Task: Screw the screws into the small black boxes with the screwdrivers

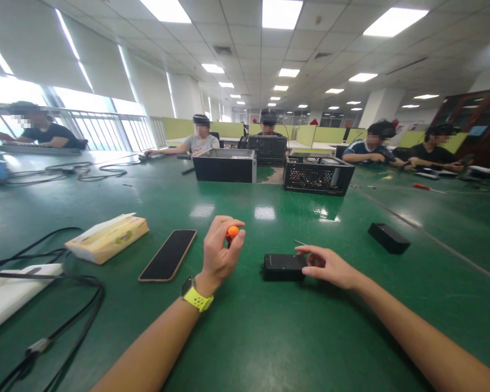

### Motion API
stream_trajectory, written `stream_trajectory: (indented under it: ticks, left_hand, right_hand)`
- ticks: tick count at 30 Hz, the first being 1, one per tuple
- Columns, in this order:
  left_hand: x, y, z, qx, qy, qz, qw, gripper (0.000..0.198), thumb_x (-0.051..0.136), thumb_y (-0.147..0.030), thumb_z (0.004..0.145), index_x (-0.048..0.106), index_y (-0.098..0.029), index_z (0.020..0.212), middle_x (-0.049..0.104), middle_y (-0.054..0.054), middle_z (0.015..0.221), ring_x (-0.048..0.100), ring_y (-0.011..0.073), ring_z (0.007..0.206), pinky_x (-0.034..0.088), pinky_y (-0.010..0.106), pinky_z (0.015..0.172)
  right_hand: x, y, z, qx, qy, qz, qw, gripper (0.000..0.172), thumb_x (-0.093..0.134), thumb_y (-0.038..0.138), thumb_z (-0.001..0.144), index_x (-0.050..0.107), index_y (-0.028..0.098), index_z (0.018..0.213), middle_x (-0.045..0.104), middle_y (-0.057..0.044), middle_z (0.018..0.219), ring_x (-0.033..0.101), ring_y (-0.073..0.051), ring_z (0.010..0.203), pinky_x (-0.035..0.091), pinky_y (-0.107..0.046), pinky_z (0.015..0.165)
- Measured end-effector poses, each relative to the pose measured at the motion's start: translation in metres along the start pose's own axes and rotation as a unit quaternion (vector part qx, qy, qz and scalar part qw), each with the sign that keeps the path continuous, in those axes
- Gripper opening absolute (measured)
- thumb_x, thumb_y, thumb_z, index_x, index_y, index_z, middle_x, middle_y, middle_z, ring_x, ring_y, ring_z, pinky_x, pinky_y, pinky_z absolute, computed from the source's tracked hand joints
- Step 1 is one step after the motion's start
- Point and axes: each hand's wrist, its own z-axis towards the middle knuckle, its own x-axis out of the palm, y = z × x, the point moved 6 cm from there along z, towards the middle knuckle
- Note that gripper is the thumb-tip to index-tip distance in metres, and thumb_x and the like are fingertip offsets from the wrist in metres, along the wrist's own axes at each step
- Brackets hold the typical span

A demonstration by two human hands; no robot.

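My left hand (219, 251), with a yellow-strapped watch on its wrist, is closed around a small tool with an orange handle (232, 232), held upright above the green table. My right hand (329, 265) rests on the right end of a small flat black box (283, 266) lying on the table, fingers curled over its edge. A thin metal piece (300, 242) lies just behind that box. A black phone (168, 255) lies face up to the left of my left hand.
A tissue pack (108, 237) and black cables (65, 305) lie at the left, with a white board (12, 288). Another black box (388, 238) sits at the right. Two open computer cases (224, 165) (317, 174) stand mid-table. Several people sit at the far side.
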Motion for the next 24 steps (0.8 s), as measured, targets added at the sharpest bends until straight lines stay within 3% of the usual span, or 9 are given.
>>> stream_trajectory:
  ticks: [4,8,12,16,20,24]
  left_hand:
    - [-0.007,-0.006,0.001,0.048,-0.048,0.007,0.998,0.033,0.05,-0.047,0.091,0.064,-0.018,0.1,0.05,0.003,0.083,0.051,0.0175,0.079,0.046,0.032,0.072]
    - [-0.007,-0.006,0.0,0.058,-0.058,-0.001,0.997,0.025,0.056,-0.04,0.09,0.062,-0.018,0.102,0.053,0.004,0.089,0.053,0.0176,0.084,0.048,0.032,0.077]
    - [0.003,-0.004,-0.002,0.051,-0.01,-0.006,0.999,0.017,0.059,-0.029,0.089,0.061,-0.018,0.102,0.057,0.007,0.104,0.057,0.0194,0.098,0.05,0.036,0.086]
    - [0.016,-0.002,-0.005,0.037,0.059,-0.041,0.997,0.012,0.054,-0.02,0.091,0.059,-0.019,0.102,0.062,0.008,0.108,0.061,0.019,0.101,0.052,0.035,0.087]
    - [0.022,-0.007,-0.008,0.059,0.1,-0.052,0.992,0.013,0.054,-0.015,0.088,0.06,-0.018,0.1,0.063,0.008,0.101,0.06,0.0192,0.098,0.049,0.037,0.091]
    - [0.035,-0.008,-0.014,0.063,0.198,-0.014,0.978,0.016,0.063,-0.027,0.084,0.063,-0.019,0.098,0.059,0.008,0.101,0.055,0.0216,0.098,0.047,0.04,0.09]
  right_hand:
    - [-0.022,0.003,0.0,-0.027,-0.144,-0.065,0.987,0.037,0.057,0.046,0.084,0.068,0.018,0.105,0.067,-0.006,0.089,0.057,-0.017,0.07,0.045,-0.029,0.063]
    - [-0.041,-0.008,-0.001,-0.026,-0.241,-0.191,0.951,0.034,0.057,0.045,0.084,0.068,0.017,0.099,0.069,-0.008,0.093,0.06,-0.023,0.082,0.047,-0.034,0.074]
    - [-0.052,-0.039,0.002,0.028,-0.223,-0.285,0.932,0.043,0.062,0.047,0.078,0.068,0.014,0.105,0.067,-0.012,0.105,0.057,-0.03,0.099,0.044,-0.041,0.087]
    - [-0.055,-0.062,0.005,0.072,-0.18,-0.282,0.94,0.037,0.064,0.048,0.075,0.072,0.017,0.093,0.068,-0.011,0.097,0.059,-0.029,0.093,0.044,-0.04,0.085]
    - [-0.057,-0.064,0.007,0.072,-0.176,-0.254,0.948,0.026,0.062,0.045,0.075,0.071,0.02,0.074,0.067,-0.007,0.082,0.059,-0.025,0.082,0.044,-0.036,0.076]
    - [-0.058,-0.059,0.006,0.071,-0.187,-0.202,0.959,0.027,0.061,0.045,0.076,0.068,0.02,0.07,0.067,-0.005,0.075,0.059,-0.023,0.073,0.044,-0.033,0.068]
